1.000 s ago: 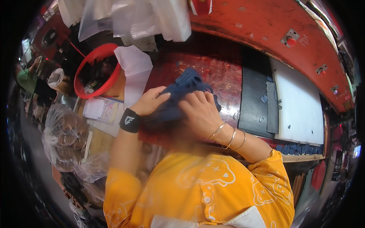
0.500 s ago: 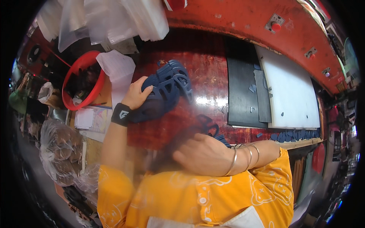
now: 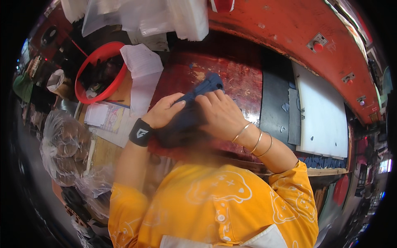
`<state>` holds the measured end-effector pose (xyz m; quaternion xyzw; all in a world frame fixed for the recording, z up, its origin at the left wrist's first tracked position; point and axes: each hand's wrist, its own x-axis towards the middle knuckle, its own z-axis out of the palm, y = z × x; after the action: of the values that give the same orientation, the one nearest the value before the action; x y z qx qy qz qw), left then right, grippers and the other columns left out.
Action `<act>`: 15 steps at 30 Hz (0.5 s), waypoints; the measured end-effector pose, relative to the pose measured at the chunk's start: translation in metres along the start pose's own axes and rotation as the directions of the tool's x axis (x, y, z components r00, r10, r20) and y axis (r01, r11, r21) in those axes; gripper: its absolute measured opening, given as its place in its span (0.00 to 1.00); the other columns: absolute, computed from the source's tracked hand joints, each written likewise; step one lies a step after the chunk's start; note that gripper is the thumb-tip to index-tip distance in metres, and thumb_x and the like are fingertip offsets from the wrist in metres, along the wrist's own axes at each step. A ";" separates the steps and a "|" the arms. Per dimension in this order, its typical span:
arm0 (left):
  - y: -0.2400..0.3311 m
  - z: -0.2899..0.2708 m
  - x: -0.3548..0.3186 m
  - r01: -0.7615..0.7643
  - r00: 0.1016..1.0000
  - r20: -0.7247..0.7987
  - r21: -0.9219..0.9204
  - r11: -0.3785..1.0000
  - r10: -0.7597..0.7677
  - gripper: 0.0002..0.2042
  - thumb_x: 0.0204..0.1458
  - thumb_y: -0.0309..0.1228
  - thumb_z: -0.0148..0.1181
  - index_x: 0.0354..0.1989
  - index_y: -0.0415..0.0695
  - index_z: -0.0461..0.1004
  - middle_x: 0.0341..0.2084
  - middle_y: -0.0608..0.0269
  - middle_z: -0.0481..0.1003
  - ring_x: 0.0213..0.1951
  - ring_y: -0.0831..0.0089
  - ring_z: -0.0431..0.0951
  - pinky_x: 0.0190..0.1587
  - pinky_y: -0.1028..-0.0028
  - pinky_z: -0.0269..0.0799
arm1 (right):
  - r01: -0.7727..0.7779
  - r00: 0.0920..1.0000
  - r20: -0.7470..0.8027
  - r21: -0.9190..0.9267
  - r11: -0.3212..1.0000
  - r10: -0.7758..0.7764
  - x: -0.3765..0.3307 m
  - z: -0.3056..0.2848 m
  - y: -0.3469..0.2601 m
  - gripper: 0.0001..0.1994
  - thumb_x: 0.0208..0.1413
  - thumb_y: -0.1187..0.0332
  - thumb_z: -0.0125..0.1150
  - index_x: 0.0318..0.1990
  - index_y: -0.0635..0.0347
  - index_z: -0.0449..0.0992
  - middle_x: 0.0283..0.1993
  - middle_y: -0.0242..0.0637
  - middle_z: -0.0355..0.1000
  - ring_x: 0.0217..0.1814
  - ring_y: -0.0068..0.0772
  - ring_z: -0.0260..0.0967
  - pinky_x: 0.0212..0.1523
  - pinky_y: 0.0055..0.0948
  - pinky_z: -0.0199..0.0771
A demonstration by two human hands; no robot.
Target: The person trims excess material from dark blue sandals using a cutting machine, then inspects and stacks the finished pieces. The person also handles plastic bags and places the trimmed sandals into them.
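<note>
Gripping a dark blue piece of material (image 3: 194, 111) between them, both hands work close together above the middle of the worn red tabletop (image 3: 244, 78). The left hand (image 3: 165, 111), with a black wristband (image 3: 140, 133) on its wrist, has its fingers curled round the piece's near-left side, thumb pressed along its upper edge. The right hand (image 3: 221, 115), three thin bangles (image 3: 254, 140) on its wrist, lies over the piece from the right, fingers bent and closed down on it, so only the top end of the blue piece sticks out past the fingertips toward the far edge of the tabletop. How much of the piece lies under the palms is hidden and blurred.

At the tabletop's far-left corner stands a red basin (image 3: 89, 89) with dark pieces in it, white papers (image 3: 140, 62) beside it. Toward the right edge lie a black sheet (image 3: 273, 95) and a white board (image 3: 322, 111), touching side by side.
</note>
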<state>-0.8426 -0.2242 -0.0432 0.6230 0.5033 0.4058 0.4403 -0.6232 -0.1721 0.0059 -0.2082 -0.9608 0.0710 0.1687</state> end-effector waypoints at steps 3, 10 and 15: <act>-0.005 -0.002 0.003 0.016 1.000 -0.004 0.010 1.000 -0.016 0.12 0.60 0.33 0.48 0.44 0.36 0.69 0.33 0.61 0.72 0.38 0.76 0.69 0.45 0.75 0.65 | 0.011 0.999 0.044 -0.109 0.994 -0.006 -0.003 -0.003 -0.005 0.21 0.35 0.65 0.68 0.39 0.57 0.68 0.39 0.38 0.66 0.45 0.43 0.63 0.46 0.40 0.66; -0.008 -0.011 0.018 0.026 0.999 0.032 0.015 1.000 -0.027 0.14 0.60 0.33 0.47 0.47 0.35 0.69 0.39 0.59 0.74 0.43 0.74 0.70 0.50 0.75 0.64 | 0.230 0.903 0.367 0.031 0.973 -0.225 -0.051 -0.052 -0.043 0.06 0.47 0.67 0.52 0.31 0.58 0.69 0.28 0.35 0.69 0.30 0.34 0.71 0.33 0.30 0.68; 0.021 -0.002 -0.001 0.120 0.973 0.215 -0.137 0.983 -0.089 0.15 0.59 0.33 0.50 0.50 0.37 0.68 0.42 0.58 0.74 0.46 0.74 0.71 0.52 0.75 0.64 | 0.106 0.989 0.113 -0.063 0.992 -0.099 -0.038 -0.038 -0.021 0.14 0.43 0.61 0.63 0.33 0.59 0.71 0.30 0.35 0.70 0.34 0.35 0.71 0.33 0.30 0.70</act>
<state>-0.8385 -0.2269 -0.0224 0.5998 0.4549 0.3511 0.5567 -0.5856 -0.2048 0.0348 -0.1599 -0.9799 0.0404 0.1121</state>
